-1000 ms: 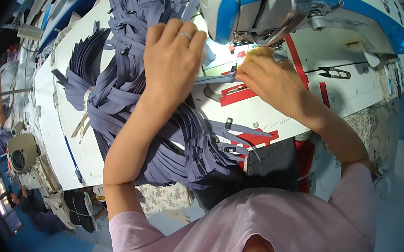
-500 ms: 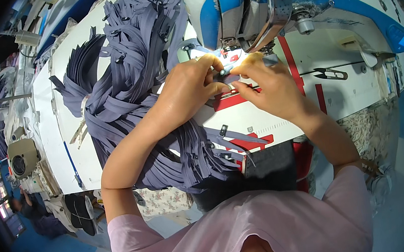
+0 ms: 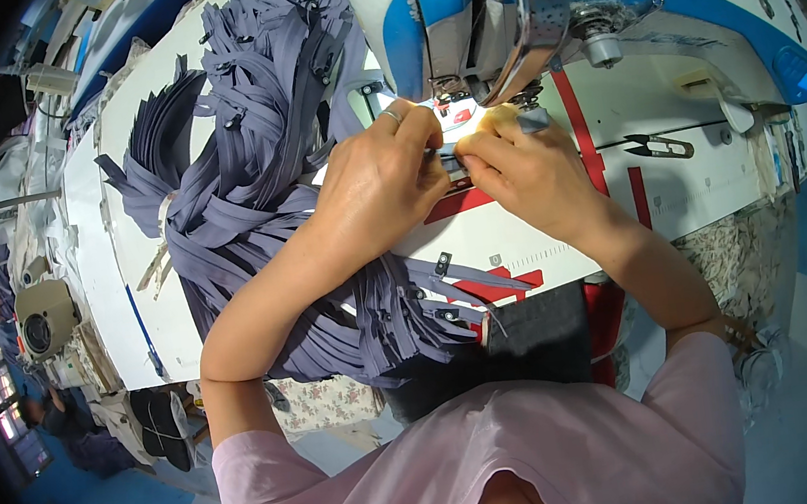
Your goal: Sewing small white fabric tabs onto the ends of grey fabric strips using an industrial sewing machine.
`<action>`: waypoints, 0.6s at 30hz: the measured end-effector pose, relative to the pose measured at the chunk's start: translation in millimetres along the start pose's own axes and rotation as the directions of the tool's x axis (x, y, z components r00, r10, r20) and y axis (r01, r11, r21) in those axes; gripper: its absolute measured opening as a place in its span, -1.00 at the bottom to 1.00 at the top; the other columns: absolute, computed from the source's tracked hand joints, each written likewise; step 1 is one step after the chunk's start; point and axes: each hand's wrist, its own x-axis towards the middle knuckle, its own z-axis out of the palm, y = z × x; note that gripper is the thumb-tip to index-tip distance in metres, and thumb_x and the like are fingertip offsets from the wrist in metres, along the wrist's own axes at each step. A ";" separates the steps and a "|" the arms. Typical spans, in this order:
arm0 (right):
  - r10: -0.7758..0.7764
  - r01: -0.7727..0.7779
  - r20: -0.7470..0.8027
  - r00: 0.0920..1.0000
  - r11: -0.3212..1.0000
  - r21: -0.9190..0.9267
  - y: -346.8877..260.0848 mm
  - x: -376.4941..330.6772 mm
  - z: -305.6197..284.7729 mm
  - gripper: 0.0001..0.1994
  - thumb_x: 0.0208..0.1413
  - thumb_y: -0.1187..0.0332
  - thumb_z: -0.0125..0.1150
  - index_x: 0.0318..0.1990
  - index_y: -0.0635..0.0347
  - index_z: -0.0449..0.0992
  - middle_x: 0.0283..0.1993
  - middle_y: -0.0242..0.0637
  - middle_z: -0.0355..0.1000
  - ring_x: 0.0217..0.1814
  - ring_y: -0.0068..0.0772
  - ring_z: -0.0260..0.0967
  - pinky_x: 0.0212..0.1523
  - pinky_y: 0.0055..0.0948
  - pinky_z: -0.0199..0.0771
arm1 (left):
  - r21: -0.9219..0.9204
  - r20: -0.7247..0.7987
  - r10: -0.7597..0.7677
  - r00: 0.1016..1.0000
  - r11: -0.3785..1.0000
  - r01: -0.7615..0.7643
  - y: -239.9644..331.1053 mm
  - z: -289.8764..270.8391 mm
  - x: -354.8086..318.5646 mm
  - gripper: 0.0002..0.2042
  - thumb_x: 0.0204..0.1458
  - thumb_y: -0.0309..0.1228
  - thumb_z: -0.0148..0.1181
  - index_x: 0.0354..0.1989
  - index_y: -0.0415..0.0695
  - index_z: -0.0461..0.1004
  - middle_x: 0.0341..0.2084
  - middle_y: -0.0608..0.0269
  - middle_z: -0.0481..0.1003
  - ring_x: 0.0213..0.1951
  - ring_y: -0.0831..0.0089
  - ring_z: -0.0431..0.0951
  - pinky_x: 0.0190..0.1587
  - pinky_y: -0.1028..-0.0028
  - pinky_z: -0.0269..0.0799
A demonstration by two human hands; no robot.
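My left hand (image 3: 386,172), a ring on one finger, is closed at the lit needle area of a white and blue sewing machine (image 3: 443,15). Opposite it, my right hand (image 3: 532,168) pinches with thumb and forefinger. Between the fingertips runs a short visible bit of grey-blue zipper (image 3: 448,150), mostly hidden by my fingers. Left of my left hand lies a big tied bundle of grey-blue zippers (image 3: 257,169) with dark sliders. Some zipper ends hang over the table's front edge under my left forearm.
Black thread snips (image 3: 658,147) lie on the white machine table (image 3: 562,232), right of my right hand. Red tape strips (image 3: 641,198) and a printed ruler scale mark the table. A blue pen-like stick (image 3: 144,329) lies at the far left. Dark fabric (image 3: 540,334) hangs below the front edge.
My left fingers have curled in tighter around the zipper. My right fingertips have shifted slightly left and drawn together, closer to my left hand. The view has shifted slightly.
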 end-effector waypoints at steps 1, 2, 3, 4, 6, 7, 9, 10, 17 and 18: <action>-0.044 0.043 -0.031 0.999 0.998 -0.044 0.4 0.4 0.6 -0.88 -0.06 0.44 0.33 -0.34 0.15 0.53 -0.43 -0.28 0.38 -0.29 -0.20 0.36 -0.22 -0.21 0.39 | 0.060 -0.026 0.002 1.000 0.998 -0.001 0.3 -0.8 -0.5 -0.83 -0.10 -0.49 0.23 -0.36 -0.23 0.39 -0.53 0.01 0.48 -0.49 0.02 0.55 -0.44 0.18 0.44; -0.089 0.084 -0.057 0.994 0.993 -0.084 0.6 0.4 0.8 -0.87 -0.09 0.45 0.34 -0.36 0.15 0.51 -0.44 -0.29 0.37 -0.28 -0.22 0.36 -0.23 -0.22 0.39 | 0.060 -0.025 -0.002 1.000 0.998 0.003 0.8 -1.4 -1.2 -0.83 -0.10 -0.49 0.23 -0.36 -0.23 0.39 -0.53 0.01 0.48 -0.49 0.02 0.55 -0.44 0.18 0.44; -0.089 0.084 -0.059 0.994 0.993 -0.086 0.8 0.5 0.9 -0.87 -0.09 0.45 0.34 -0.36 0.15 0.51 -0.44 -0.29 0.37 -0.28 -0.22 0.36 -0.23 -0.22 0.39 | 0.080 0.024 -0.044 0.999 0.996 0.042 0.8 -1.9 -1.6 -0.84 -0.10 -0.49 0.22 -0.36 -0.23 0.38 -0.54 0.00 0.48 -0.49 0.00 0.54 -0.44 0.16 0.43; -0.100 0.095 -0.047 0.994 0.991 -0.097 1.1 0.5 0.8 -0.87 -0.10 0.46 0.34 -0.38 0.16 0.50 -0.44 -0.30 0.36 -0.29 -0.23 0.36 -0.23 -0.24 0.39 | 0.102 0.074 -0.088 0.993 0.992 0.080 0.6 -2.2 -1.5 -0.84 -0.09 -0.49 0.21 -0.37 -0.23 0.37 -0.54 -0.02 0.48 -0.48 -0.02 0.54 -0.44 0.13 0.42; -0.107 0.103 -0.037 0.994 0.989 -0.110 1.4 0.5 0.4 -0.87 -0.11 0.47 0.34 -0.39 0.16 0.49 -0.45 -0.30 0.35 -0.29 -0.24 0.36 -0.24 -0.25 0.39 | 0.067 0.060 -0.094 0.994 0.994 0.090 0.7 -1.5 -0.6 -0.85 -0.09 -0.49 0.20 -0.37 -0.23 0.37 -0.56 -0.02 0.49 -0.49 -0.02 0.54 -0.44 0.12 0.42; -0.123 0.119 -0.028 0.992 0.987 -0.108 1.5 0.6 0.5 -0.87 -0.11 0.47 0.33 -0.39 0.17 0.48 -0.44 -0.30 0.34 -0.29 -0.23 0.35 -0.25 -0.25 0.40 | 0.035 0.068 -0.133 0.989 0.991 0.131 1.0 -1.0 -0.4 -0.85 -0.08 -0.49 0.20 -0.37 -0.23 0.37 -0.57 -0.03 0.49 -0.49 -0.02 0.54 -0.44 0.11 0.42; -0.138 0.136 -0.019 0.990 0.985 -0.106 1.1 0.1 0.6 -0.87 -0.10 0.47 0.33 -0.40 0.18 0.48 -0.44 -0.30 0.33 -0.30 -0.23 0.35 -0.25 -0.26 0.40 | 0.080 0.068 -0.153 0.986 0.986 0.147 2.9 0.6 -1.4 -0.86 -0.08 -0.53 0.19 -0.35 -0.24 0.38 -0.58 -0.05 0.47 -0.50 0.01 0.54 -0.43 0.16 0.41; -0.127 0.125 -0.020 0.992 0.989 -0.085 1.0 -0.2 0.6 -0.87 -0.10 0.47 0.33 -0.40 0.19 0.47 -0.44 -0.30 0.33 -0.30 -0.23 0.35 -0.26 -0.26 0.40 | 0.122 0.079 -0.190 0.979 0.976 0.180 3.3 0.8 -1.7 -0.86 -0.08 -0.56 0.19 -0.33 -0.25 0.39 -0.60 -0.06 0.46 -0.50 0.03 0.54 -0.42 0.22 0.41; -0.099 0.097 -0.033 0.995 0.995 -0.034 3.7 -1.6 2.9 -0.88 -0.08 0.48 0.31 -0.38 0.20 0.48 -0.48 -0.27 0.34 -0.31 -0.19 0.35 -0.28 -0.22 0.41 | 0.010 0.012 -0.110 0.994 0.994 0.110 1.3 13.1 -5.8 -0.86 -0.04 -0.55 0.18 -0.32 -0.24 0.38 -0.56 -0.03 0.48 -0.50 -0.01 0.53 -0.46 0.19 0.40; -0.097 0.096 -0.034 0.995 0.995 -0.034 4.1 -1.7 3.5 -0.88 -0.08 0.48 0.31 -0.38 0.20 0.48 -0.48 -0.27 0.34 -0.31 -0.19 0.35 -0.28 -0.22 0.41 | 0.062 -0.043 -0.077 0.996 0.995 0.080 0.7 18.1 -4.9 -0.85 -0.04 -0.52 0.19 -0.34 -0.23 0.35 -0.58 -0.03 0.48 -0.52 -0.02 0.53 -0.48 0.16 0.40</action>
